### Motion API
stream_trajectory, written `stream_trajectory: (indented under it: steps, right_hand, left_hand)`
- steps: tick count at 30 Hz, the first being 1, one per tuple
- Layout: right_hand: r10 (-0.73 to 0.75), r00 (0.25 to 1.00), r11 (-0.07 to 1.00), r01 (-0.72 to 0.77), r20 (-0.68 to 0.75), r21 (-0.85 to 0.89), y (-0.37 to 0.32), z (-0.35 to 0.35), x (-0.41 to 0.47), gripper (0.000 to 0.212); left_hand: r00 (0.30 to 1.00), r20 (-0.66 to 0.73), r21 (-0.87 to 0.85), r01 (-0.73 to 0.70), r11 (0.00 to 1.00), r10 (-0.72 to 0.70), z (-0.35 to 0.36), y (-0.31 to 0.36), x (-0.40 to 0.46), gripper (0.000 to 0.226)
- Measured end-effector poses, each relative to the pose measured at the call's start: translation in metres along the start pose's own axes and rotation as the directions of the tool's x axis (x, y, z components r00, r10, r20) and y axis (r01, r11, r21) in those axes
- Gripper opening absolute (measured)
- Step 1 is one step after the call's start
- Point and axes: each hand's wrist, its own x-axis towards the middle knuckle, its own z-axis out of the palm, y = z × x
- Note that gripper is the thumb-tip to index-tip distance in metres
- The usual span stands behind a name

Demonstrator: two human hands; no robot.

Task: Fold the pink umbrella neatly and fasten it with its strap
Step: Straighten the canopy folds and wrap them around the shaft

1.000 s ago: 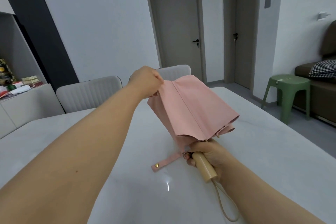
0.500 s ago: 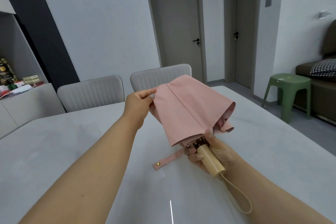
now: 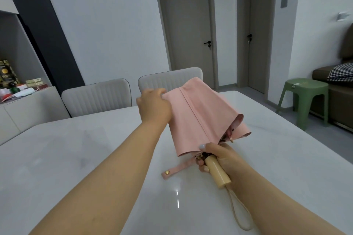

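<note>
The right hand [image 3: 223,160] wraps its fingers round the wooden handle [image 3: 217,172], holding the pink umbrella [image 3: 198,118] above the counter [image 3: 76,158]. The left hand [image 3: 153,108] pinches the limp, light canopy edge; its strap [image 3: 176,169] dangles below the right fingers, best taken near the snap.

Single view only, worn on the head, looking forward and down along both forearms. Wide-angle, with walls and door frames leaning outward toward the edges. Close to the hands: left hand [image 3: 153,108] just above centre, right hand [image 3: 221,156] lower and nearer, just right of centre. Under and around both hands, a white table [image 3: 76,158] filling the lower half. Beyond the left hand, two grey chairs [image 3: 97,97], then a wall with doors [image 3: 189,30]. Well right of the right hand, a green stool [image 3: 303,99]. No second view for overlap.
</note>
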Motion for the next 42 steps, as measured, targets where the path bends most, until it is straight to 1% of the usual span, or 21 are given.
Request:
stream_trajectory:
  steps: [1, 3, 4, 6, 9, 11, 12, 14, 17, 18, 20, 21, 23, 24, 26, 29, 32, 35, 39, 41, 42]
  right_hand:
    - [-0.015, 1.000, 1.000, 0.015, -0.014, -0.025, 0.001, 0.000, 0.001, 0.022]
    - [-0.033, 0.998, 0.998, 0.030, -0.044, -0.061, 0.002, 0.000, 0.003, 0.025]
    - [-0.043, 0.998, 0.997, 0.039, -0.053, -0.072, 0.002, 0.000, 0.003, 0.025]
    - [-0.068, 0.996, 0.995, 0.063, -0.058, -0.076, 0.001, 0.000, 0.002, 0.025]
    - [-0.085, 0.995, 0.994, 0.082, -0.056, -0.068, 0.001, 0.002, 0.001, 0.025]
    - [-0.072, 0.996, 0.996, 0.070, -0.053, -0.049, 0.001, 0.002, 0.001, 0.023]
    - [-0.064, 0.997, 0.997, 0.062, -0.045, -0.036, 0.001, 0.003, 0.000, 0.021]
    - [-0.048, 0.998, 0.999, 0.047, -0.030, -0.017, 0.002, 0.003, 0.000, 0.020]
    - [-0.031, 0.999, 0.999, 0.030, -0.018, -0.043, 0.001, 0.002, -0.002, 0.022]
    - [-0.026, 0.999, 0.997, 0.024, -0.018, -0.076, 0.001, 0.002, -0.003, 0.024]
    - [-0.020, 0.999, 0.989, 0.016, -0.031, -0.148, 0.000, 0.001, -0.003, 0.029]
    - [-0.019, 0.999, 0.990, 0.014, -0.029, -0.140, -0.001, 0.001, -0.002, 0.034]
    - [0.016, 1.000, 1.000, -0.016, 0.019, -0.016, -0.001, 0.000, 0.000, 0.048]
    - [0.041, 0.998, 0.997, -0.044, 0.050, 0.058, -0.001, 0.000, 0.001, 0.053]
    - [0.068, 0.993, 0.983, -0.083, 0.099, 0.162, -0.001, 0.000, 0.001, 0.056]
    - [0.060, 0.993, 0.974, -0.080, 0.097, 0.213, 0.000, 0.000, 0.000, 0.053]
    - [0.058, 0.997, 0.975, -0.066, 0.045, 0.213, -0.003, 0.003, -0.004, 0.037]
    - [0.024, 1.000, 0.980, -0.026, 0.015, 0.197, -0.004, 0.004, -0.004, 0.030]
    - [-0.044, 0.999, 0.993, 0.042, 0.014, 0.113, -0.004, 0.004, -0.003, 0.030]
    - [-0.085, 0.996, 0.995, 0.083, 0.029, 0.052, -0.004, 0.003, -0.003, 0.031]
    - [-0.099, 0.994, 0.995, 0.099, 0.037, 0.020, -0.004, 0.002, -0.003, 0.032]
  left_hand:
    - [0.992, -0.042, 0.073, -0.117, 0.990, 0.120, -0.001, 0.011, -0.005, 0.050]
    - [0.953, -0.018, 0.085, -0.301, 0.950, 0.304, 0.006, 0.030, -0.015, 0.049]
    - [0.943, 0.025, 0.063, -0.334, 0.940, 0.333, 0.012, 0.036, -0.020, 0.048]
    - [0.945, 0.110, 0.033, -0.313, 0.949, 0.308, 0.027, 0.036, -0.024, 0.044]
    - [0.967, 0.231, -0.024, -0.106, 0.994, 0.108, 0.043, 0.024, -0.027, 0.046]
    - [0.954, 0.298, -0.205, 0.094, 0.974, -0.029, 0.047, 0.019, -0.029, 0.060]
    - [0.940, 0.328, -0.306, 0.197, 0.931, -0.091, 0.048, 0.017, -0.030, 0.067]
    - [0.900, 0.380, -0.488, 0.390, 0.781, -0.212, 0.048, 0.014, -0.030, 0.077]
    - [0.787, 0.527, -0.647, 0.616, 0.449, -0.321, 0.049, 0.004, -0.027, 0.074]
    - [0.751, 0.582, -0.653, 0.660, 0.372, -0.311, 0.051, 0.000, -0.025, 0.075]
    - [0.730, 0.629, -0.664, 0.684, 0.302, -0.268, 0.054, -0.005, -0.025, 0.070]
    - [0.744, 0.612, -0.682, 0.668, 0.298, -0.269, 0.054, -0.005, -0.026, 0.065]
    - [0.759, 0.576, -0.705, 0.650, 0.284, -0.305, 0.054, -0.004, -0.029, 0.060]
    - [0.761, 0.565, -0.712, 0.645, 0.278, -0.319, 0.054, -0.004, -0.029, 0.066]
    - [0.772, 0.546, -0.715, 0.632, 0.299, -0.327, 0.056, -0.004, -0.029, 0.076]
    - [0.782, 0.538, -0.724, 0.619, 0.304, -0.314, 0.058, -0.005, -0.028, 0.078]
    - [0.788, 0.545, -0.732, 0.614, 0.295, -0.286, 0.059, -0.005, -0.028, 0.079]
    - [0.786, 0.563, -0.721, 0.618, 0.314, -0.255, 0.056, -0.007, -0.029, 0.077]
    - [0.751, 0.631, -0.672, 0.655, 0.345, -0.196, 0.046, -0.012, -0.026, 0.058]
    - [0.748, 0.628, -0.667, 0.659, 0.347, -0.216, 0.036, -0.014, -0.019, 0.060]
    - [0.771, 0.577, -0.666, 0.636, 0.390, -0.271, 0.030, -0.013, -0.013, 0.067]
